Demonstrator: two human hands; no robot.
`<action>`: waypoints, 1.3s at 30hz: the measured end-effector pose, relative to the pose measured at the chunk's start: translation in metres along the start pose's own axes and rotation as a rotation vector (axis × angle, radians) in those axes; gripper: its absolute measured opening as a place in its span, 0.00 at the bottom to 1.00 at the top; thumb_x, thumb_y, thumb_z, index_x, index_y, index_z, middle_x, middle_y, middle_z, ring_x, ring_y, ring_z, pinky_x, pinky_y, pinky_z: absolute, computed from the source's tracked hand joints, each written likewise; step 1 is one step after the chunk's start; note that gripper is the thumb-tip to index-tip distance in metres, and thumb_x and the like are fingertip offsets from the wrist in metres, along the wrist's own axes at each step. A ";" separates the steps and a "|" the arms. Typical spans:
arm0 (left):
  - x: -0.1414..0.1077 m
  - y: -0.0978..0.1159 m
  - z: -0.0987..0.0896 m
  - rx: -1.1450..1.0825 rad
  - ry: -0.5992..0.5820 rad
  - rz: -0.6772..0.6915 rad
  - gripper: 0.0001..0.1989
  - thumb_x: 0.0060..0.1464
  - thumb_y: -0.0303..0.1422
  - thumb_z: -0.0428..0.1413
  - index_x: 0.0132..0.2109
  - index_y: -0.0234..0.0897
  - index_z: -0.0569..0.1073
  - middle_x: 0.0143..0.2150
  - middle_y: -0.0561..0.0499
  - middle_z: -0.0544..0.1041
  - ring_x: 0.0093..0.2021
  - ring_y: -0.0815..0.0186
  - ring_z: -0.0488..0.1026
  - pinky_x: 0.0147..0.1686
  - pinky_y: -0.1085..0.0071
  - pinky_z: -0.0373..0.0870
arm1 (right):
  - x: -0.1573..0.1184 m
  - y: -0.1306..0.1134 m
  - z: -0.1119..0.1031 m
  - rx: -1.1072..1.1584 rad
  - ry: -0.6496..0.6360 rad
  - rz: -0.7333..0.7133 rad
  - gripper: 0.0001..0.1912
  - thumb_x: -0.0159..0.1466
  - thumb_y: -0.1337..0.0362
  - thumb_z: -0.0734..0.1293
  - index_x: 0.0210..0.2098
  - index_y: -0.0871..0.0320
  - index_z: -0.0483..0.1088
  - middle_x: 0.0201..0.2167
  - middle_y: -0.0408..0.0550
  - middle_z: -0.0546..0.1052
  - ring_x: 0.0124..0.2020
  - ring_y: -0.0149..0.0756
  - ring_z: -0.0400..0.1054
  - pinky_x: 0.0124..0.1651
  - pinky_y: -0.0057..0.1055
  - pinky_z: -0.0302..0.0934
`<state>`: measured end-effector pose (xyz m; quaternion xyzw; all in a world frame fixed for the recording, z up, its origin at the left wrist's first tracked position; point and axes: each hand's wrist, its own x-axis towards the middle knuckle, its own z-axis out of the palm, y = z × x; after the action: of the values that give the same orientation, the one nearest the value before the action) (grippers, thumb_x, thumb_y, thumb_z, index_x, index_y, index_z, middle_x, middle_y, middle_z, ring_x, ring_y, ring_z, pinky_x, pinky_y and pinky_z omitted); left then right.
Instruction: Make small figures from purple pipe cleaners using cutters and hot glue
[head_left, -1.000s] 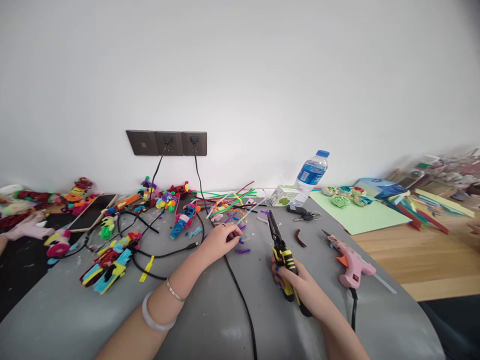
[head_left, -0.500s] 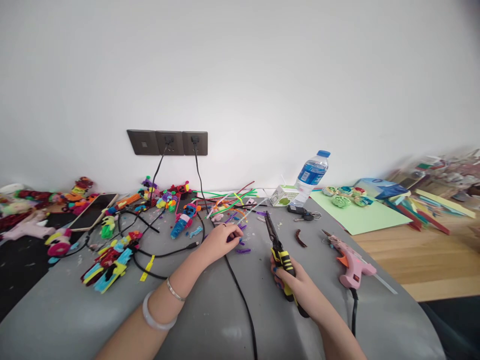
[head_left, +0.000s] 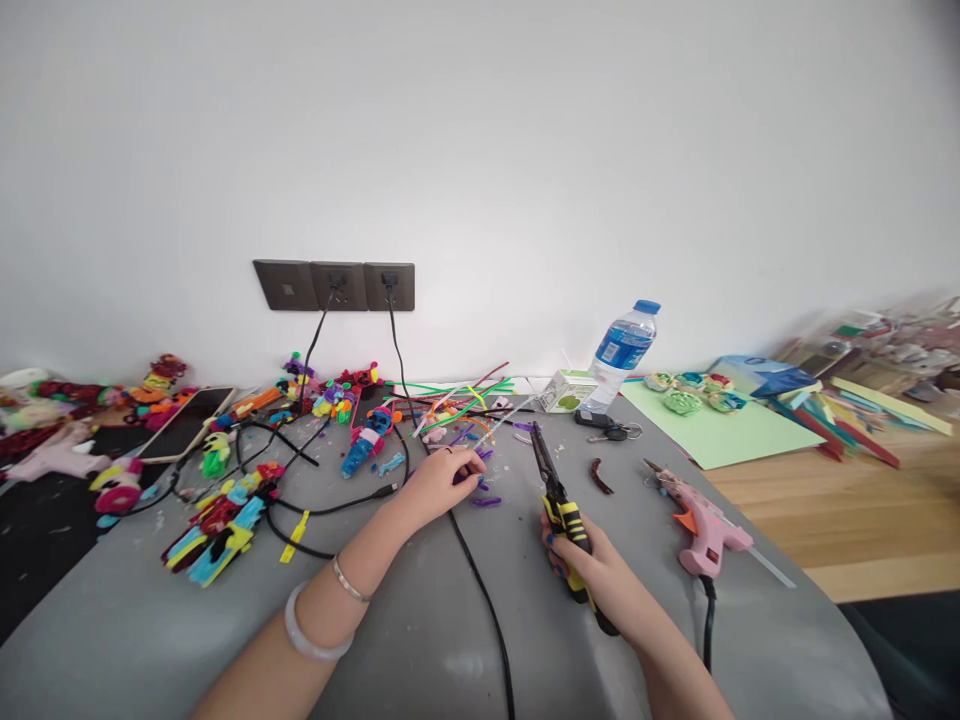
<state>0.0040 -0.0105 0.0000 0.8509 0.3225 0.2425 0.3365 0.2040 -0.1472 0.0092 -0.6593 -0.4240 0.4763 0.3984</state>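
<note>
Right hand (head_left: 596, 562) has the yellow-and-black pliers (head_left: 568, 520) gripped, nose pointing away! Left hand (head_left: 439, 487) sits curled beside purple scraps (head_left: 487, 501); pink glue gun (head_left: 709, 540) lies over on the right.

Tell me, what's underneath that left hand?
A black power cable seems to pass beneath the left hand, showing on either side of it. Purple pipe-cleaner scraps lie just beside it. Whatever else it covers is hidden.

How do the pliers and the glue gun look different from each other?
The pliers are black and yellow; the glue gun is mainly pink.
The pliers are in the right hand; the glue gun lies on the table.
The glue gun has a black cord; the pliers show none.
Both have their tips toward the wall.
</note>
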 end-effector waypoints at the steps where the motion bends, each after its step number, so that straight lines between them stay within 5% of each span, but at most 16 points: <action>1: 0.000 0.000 0.000 0.000 0.000 0.000 0.09 0.54 0.25 0.52 0.41 0.39 0.75 0.40 0.50 0.78 0.39 0.63 0.72 0.39 0.69 0.68 | 0.000 0.000 0.000 -0.002 -0.001 0.001 0.15 0.50 0.55 0.65 0.35 0.55 0.65 0.25 0.41 0.67 0.25 0.34 0.60 0.31 0.30 0.58; 39: 0.000 0.000 0.000 0.017 -0.005 -0.001 0.10 0.54 0.25 0.52 0.41 0.39 0.74 0.40 0.50 0.78 0.39 0.64 0.72 0.39 0.70 0.68 | 0.001 0.002 0.000 -0.005 0.015 -0.016 0.17 0.51 0.55 0.67 0.38 0.57 0.68 0.25 0.41 0.68 0.25 0.33 0.62 0.29 0.29 0.58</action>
<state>0.0036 -0.0105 -0.0002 0.8541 0.3243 0.2372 0.3303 0.2048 -0.1473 0.0073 -0.6604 -0.4275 0.4670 0.4037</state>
